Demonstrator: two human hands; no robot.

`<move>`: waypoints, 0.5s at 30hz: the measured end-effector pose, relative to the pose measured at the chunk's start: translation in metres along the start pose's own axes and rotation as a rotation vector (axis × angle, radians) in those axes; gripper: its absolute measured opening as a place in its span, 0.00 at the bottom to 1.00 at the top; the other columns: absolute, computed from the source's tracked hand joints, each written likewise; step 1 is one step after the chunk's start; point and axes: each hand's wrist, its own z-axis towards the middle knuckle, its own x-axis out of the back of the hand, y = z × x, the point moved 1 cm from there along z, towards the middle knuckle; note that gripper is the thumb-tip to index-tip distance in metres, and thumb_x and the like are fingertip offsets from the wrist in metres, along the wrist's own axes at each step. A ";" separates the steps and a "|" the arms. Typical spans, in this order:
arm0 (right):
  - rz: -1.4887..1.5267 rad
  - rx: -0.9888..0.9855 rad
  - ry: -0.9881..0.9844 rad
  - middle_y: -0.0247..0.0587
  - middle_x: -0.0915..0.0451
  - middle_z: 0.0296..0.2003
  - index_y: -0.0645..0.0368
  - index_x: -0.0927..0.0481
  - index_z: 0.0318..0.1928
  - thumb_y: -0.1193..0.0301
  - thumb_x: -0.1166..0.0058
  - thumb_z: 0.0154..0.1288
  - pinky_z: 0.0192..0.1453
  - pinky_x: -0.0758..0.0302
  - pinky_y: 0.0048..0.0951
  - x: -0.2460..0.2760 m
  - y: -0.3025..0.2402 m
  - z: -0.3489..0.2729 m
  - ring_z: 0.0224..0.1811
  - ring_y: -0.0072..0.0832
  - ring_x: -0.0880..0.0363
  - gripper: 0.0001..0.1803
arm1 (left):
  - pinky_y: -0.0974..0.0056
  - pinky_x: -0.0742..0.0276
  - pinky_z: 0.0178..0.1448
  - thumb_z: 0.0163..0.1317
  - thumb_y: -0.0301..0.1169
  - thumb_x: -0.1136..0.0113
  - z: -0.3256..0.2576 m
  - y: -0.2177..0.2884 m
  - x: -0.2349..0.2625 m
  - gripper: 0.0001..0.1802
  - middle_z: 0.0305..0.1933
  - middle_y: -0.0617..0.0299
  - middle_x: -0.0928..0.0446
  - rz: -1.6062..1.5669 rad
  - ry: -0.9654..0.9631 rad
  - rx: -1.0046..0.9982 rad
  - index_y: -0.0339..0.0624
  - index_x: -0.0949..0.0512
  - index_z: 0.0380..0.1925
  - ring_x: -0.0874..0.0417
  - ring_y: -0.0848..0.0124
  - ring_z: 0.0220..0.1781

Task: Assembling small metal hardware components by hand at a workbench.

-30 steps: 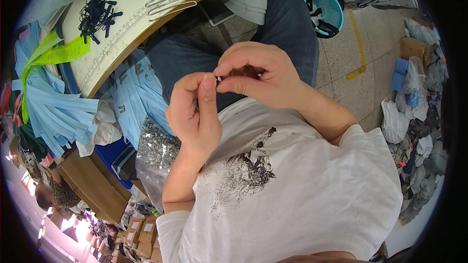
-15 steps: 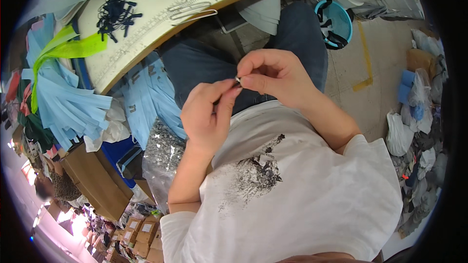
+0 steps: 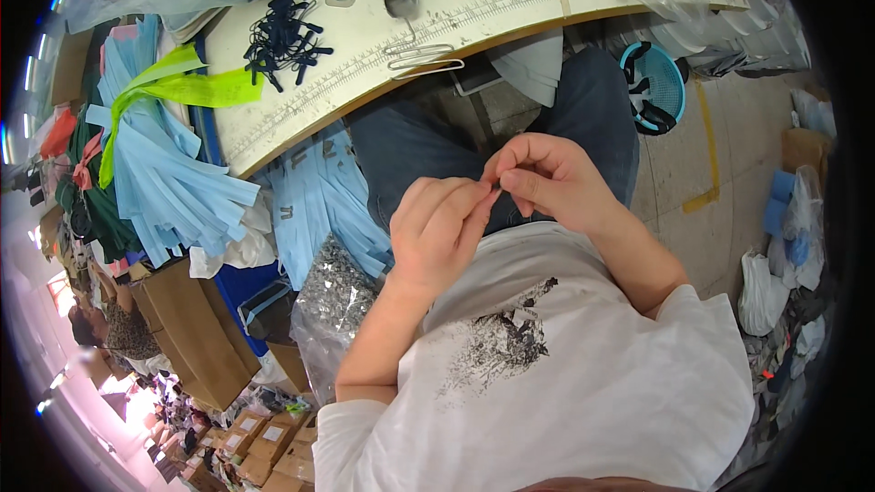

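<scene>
My left hand and my right hand meet above my lap, fingertips pinched together. Between them is a tiny dark piece, mostly covered by the fingers, and its kind cannot be made out. Left of my legs hang light blue fabric strips with small dark pieces attached along them. Beside my left forearm, a clear plastic bag holds many small shiny grey parts.
A pale worktable with ruler markings curves ahead, bearing navy cord pulls and a bent wire rack. More blue strips and a neon-yellow strip hang at its left. A turquoise basket stands right; cardboard boxes lie left.
The view has shifted, so the whole scene sits lower and further right. My hands stay pinched together; the small piece between them is now more hidden by the fingers.
</scene>
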 end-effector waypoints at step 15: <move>-0.077 0.117 0.059 0.26 0.26 0.35 0.57 0.28 0.45 0.74 0.46 0.67 0.30 0.33 0.13 -0.001 -0.002 -0.004 0.31 0.09 0.31 0.08 | 0.72 0.28 0.31 0.47 0.14 0.35 -0.003 0.004 0.009 0.14 0.31 0.61 0.23 -0.555 -0.169 0.351 0.35 0.20 0.36 0.25 0.75 0.26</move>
